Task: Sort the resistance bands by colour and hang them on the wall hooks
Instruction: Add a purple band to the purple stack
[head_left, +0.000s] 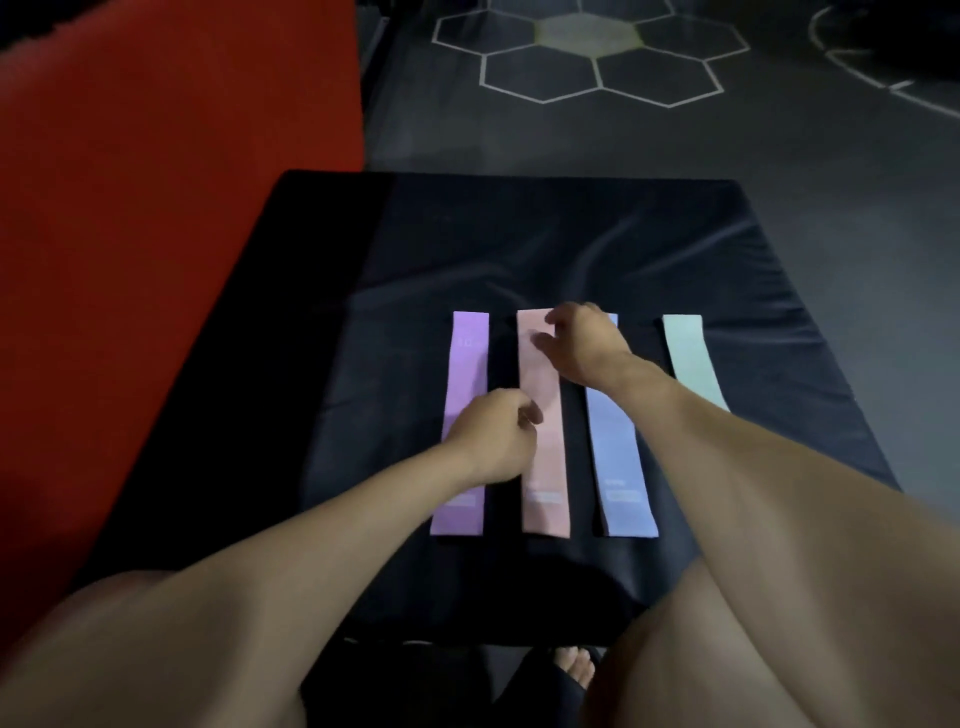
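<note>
Now pink band (545, 457) under both hands: left hand (493, 436) loosely curled, right hand (582, 343) half-open; grip unclear.

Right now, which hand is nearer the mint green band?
The right. The right hand rests on the pink band's far end, two bands from the mint green band; the left hand lies farther left, at the purple band.

Four resistance bands lie side by side on one black mat (571, 249): one purple band (467, 364), one pink band (545, 467), one blue band (618, 457), one mint-green band (691, 358). Two bare hands reach over them, the left hand (493, 436) and the right hand (582, 343).
</note>
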